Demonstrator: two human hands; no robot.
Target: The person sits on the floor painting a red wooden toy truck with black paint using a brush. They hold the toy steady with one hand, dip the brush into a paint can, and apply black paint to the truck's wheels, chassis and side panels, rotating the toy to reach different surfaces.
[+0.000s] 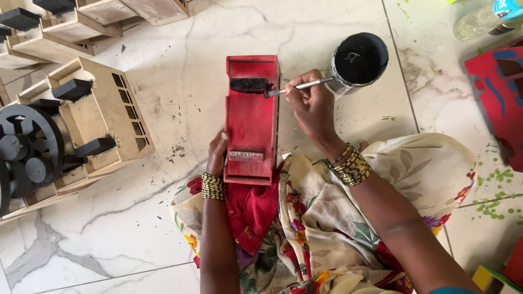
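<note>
Red wooden tray [251, 122] lies lengthwise on the white marble floor [180, 71], its near end resting against the person's lap and a red cloth [251, 209]. In the head view, the left hand [218, 152] grips the tray's lower left edge, fingers curled around the rim. The right hand [311, 106] is closed on a thin metal-handled brush [297, 86], whose tip touches the right end of a black-painted block [249, 85] near the tray's far end. A small unpainted block [246, 156] sits near the tray's near end. Just beside the right hand stands a tin of black paint [358, 60]. Off to the left lie unpainted wooden toy frames [103, 117] with black wheels [30, 152].
</note>
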